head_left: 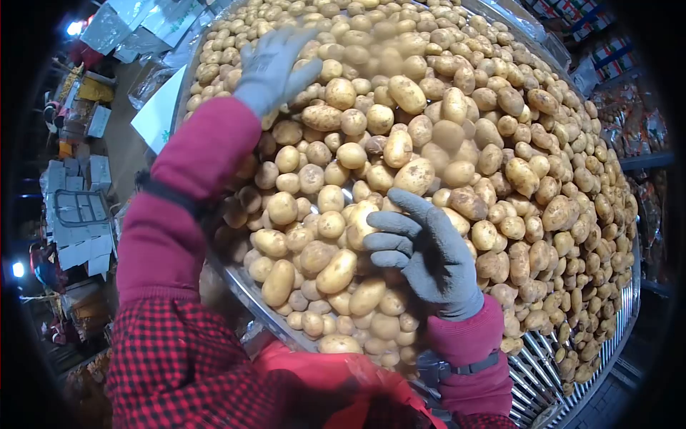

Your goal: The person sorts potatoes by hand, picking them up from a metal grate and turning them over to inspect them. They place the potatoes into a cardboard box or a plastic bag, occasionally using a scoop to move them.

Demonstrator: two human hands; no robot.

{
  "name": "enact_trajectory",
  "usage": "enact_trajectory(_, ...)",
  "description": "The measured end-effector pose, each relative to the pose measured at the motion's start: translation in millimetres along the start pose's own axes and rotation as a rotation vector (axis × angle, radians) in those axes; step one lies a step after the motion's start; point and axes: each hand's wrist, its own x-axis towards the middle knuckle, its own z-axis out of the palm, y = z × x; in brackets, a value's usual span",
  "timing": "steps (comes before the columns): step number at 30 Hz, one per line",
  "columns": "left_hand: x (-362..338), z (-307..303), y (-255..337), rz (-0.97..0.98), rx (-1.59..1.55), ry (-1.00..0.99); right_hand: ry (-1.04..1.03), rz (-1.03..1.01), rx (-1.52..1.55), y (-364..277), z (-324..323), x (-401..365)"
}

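Observation:
A large heap of potatoes (400, 93) covers a metal-slatted table. My left hand (275, 69), in a grey glove, lies on the potatoes at the upper left with its fingers spread. Nearer the middle, my right hand (429, 254), also gloved in grey, is turned partly palm up with its fingers apart and slightly curled. A pale potato (359, 223) lies right beside its fingertips, and I see nothing held in the palm. Below that hand, towards my body, more potatoes fill the near edge, among them an oblong one (336, 271).
The table's metal rim (261, 312) runs along the near left side, and bare slats (532, 372) show at the lower right. White boxes (146, 28) and a folding chair or frame (81, 207) stand at the left. Packed shelves (607, 57) are at the right.

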Motion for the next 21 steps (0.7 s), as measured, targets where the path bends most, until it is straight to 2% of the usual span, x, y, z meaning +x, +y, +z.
enact_trajectory(1,-18,-14,5,-0.006,-0.061,0.063,0.001,-0.001,-0.021,1,-2,0)
enact_trajectory(3,-56,-20,5,-0.068,-0.059,0.070,-0.024,-0.026,-0.018,3,-2,-1)
enact_trajectory(4,-76,-31,14,-0.152,-0.124,-0.055,-0.031,-0.022,-0.013,4,-5,-1)
enact_trajectory(7,-117,-29,31,-0.134,-0.157,-0.261,-0.040,-0.035,-0.147,7,-12,0)
enact_trajectory(9,-113,-24,41,-0.145,-0.157,-0.225,-0.025,-0.073,-0.220,11,-10,0)
enact_trajectory(13,-93,-26,55,-0.152,-0.069,-0.326,-0.059,-0.060,-0.204,11,-13,4)
enact_trajectory(15,-92,-20,44,-0.076,-0.040,-0.320,-0.061,-0.050,-0.174,13,-13,5)
enact_trajectory(16,-88,-3,29,0.011,-0.108,-0.251,-0.063,-0.049,-0.147,13,-13,5)
enact_trajectory(17,-78,3,27,0.015,-0.113,-0.250,-0.058,-0.053,-0.149,12,-11,5)
enact_trajectory(19,-60,14,31,-0.088,-0.383,-0.236,-0.028,-0.077,-0.276,13,-4,4)
enact_trajectory(20,-53,18,41,-0.096,-0.322,-0.180,-0.015,-0.075,-0.280,14,-5,3)
enact_trajectory(21,-44,14,48,-0.076,-0.324,-0.212,-0.032,-0.075,-0.250,15,-7,4)
